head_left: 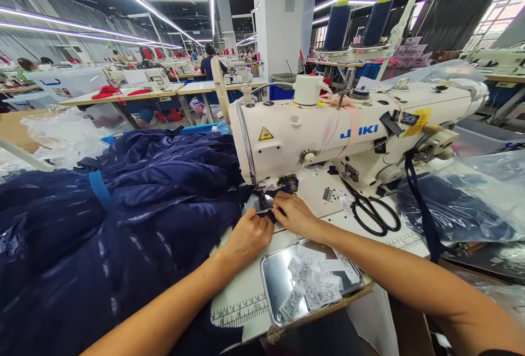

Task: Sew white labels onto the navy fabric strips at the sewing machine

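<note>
My left hand [251, 234] is closed on the edge of dark navy fabric, just in front of the needle area of a white sewing machine [283, 132]. Fingers bent, my right hand [296, 214] pinches the same fabric a little to the right, close to the presser foot. Only a small strip of the cloth shows between the two hands. A large heap of navy fabric [164, 181] lies to the left and runs up to the machine. Below my hands is a metal tray [273, 274] holding several white printed labels [315, 285].
Black-handled scissors [375, 215] lie right of my right hand. A clear plastic bag [463, 203] with dark fabric sits at the far right. Two navy thread cones [336, 27] stand behind the machine. Further back, a person [211, 63] is among other sewing tables.
</note>
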`<move>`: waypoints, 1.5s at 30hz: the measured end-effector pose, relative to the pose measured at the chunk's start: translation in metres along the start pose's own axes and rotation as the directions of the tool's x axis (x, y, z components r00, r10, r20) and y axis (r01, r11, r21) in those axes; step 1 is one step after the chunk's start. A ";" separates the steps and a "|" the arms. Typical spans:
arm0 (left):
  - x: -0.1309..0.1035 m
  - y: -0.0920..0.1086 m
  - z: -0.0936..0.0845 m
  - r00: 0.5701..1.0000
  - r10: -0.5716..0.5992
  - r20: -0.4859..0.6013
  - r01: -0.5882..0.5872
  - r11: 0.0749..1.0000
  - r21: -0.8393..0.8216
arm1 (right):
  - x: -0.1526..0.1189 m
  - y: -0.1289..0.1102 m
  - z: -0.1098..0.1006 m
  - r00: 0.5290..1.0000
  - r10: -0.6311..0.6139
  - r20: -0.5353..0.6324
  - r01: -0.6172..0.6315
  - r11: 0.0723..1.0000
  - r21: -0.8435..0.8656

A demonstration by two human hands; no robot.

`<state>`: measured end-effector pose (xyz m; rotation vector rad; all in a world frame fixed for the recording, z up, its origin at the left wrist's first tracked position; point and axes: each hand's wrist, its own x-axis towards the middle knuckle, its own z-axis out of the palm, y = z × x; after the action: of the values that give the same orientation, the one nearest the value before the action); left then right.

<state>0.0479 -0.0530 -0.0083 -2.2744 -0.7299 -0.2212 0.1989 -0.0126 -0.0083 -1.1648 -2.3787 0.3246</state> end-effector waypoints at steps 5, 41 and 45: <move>0.000 0.000 0.000 0.998 0.001 0.070 -0.001 1.000 -0.002 | -0.003 0.010 -0.006 0.996 -0.071 0.044 0.059 0.971 0.233; -0.007 -0.006 0.004 0.957 -0.261 0.127 0.290 0.818 -0.497 | 0.001 0.027 -0.011 0.844 -0.466 0.266 0.534 0.773 -0.342; -0.002 -0.006 0.006 0.943 -0.301 0.140 0.331 0.821 -0.465 | 0.007 0.036 -0.009 0.845 -0.474 0.247 0.531 0.799 -0.284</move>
<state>0.0430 -0.0467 -0.0097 -2.6216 -1.1985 -0.5493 0.2242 0.0152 -0.0131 -0.5931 -2.8570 -0.1949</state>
